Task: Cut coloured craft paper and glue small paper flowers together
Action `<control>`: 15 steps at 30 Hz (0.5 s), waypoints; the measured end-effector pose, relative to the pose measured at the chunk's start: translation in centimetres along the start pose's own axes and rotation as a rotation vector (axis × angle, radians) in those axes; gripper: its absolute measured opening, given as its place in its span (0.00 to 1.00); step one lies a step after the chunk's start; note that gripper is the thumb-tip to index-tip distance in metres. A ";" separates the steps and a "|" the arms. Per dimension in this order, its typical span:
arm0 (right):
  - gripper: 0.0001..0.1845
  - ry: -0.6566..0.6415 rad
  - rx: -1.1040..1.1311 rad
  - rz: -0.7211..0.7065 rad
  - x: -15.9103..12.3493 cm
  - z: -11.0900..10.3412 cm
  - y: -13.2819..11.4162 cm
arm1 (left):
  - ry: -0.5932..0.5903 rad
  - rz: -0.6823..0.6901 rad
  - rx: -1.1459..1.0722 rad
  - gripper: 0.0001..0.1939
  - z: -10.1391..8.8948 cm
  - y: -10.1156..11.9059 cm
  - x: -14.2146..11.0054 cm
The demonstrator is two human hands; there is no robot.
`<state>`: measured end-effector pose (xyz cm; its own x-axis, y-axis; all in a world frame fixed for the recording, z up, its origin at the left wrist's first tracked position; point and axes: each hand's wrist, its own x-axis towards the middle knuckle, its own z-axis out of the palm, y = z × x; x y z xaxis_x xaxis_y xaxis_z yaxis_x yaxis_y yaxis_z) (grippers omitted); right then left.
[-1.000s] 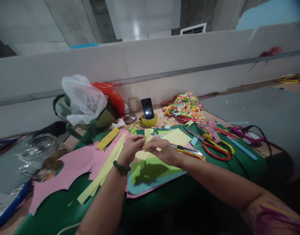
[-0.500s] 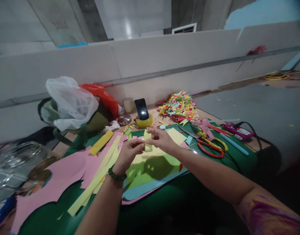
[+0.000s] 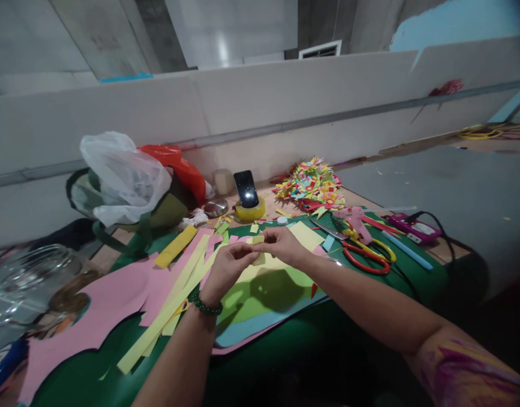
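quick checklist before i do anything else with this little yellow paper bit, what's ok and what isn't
1. Small pale yellow paper piece held: ok, between the fingertips of the left hand and right hand.
2. Edges of the piece lined up: cannot tell, fingers cover part of it.
3. Red-handled metal scissors away from the fingers: ok, they lie to the right.
4. Pink plastic glue gun away from the fingers: ok, also to the right.
5. Glue gun hot: cannot tell.
6. Surface beneath the hands bare: not ok, stacked coloured paper sheets lie there.
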<state>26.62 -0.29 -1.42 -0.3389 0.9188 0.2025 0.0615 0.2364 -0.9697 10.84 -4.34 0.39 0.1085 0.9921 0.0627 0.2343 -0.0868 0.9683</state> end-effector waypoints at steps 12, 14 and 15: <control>0.18 -0.025 -0.017 -0.082 -0.4 0.3 -0.4 | -0.034 0.090 0.090 0.13 -0.1 -0.4 0.2; 0.17 -0.045 -0.105 -0.121 -0.4 0.3 -0.5 | -0.033 0.088 0.114 0.14 -0.3 -0.3 0.2; 0.15 -0.053 -0.170 -0.140 -0.6 0.0 -0.9 | -0.024 0.073 0.109 0.14 -0.4 -0.3 0.2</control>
<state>26.75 -1.03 -0.66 -0.4036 0.8566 0.3215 0.1662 0.4142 -0.8949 10.40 -4.05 0.21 0.1521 0.9805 0.1247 0.3288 -0.1692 0.9291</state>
